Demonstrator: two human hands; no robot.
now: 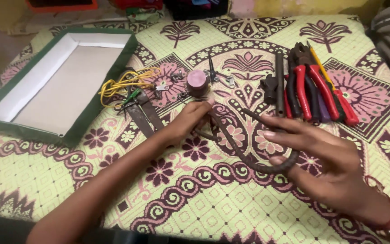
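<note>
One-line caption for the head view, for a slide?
Two bare hands, left hand and right hand, bend a dark cable over a patterned mat beside red-handled pliers.

Over a patterned bedsheet (204, 199), the right hand (326, 167) holds a curved dark cable (249, 159) whose other end the left hand (188, 119) pinches, near red-handled pliers (310, 86) and yellow wire (123, 83).
</note>
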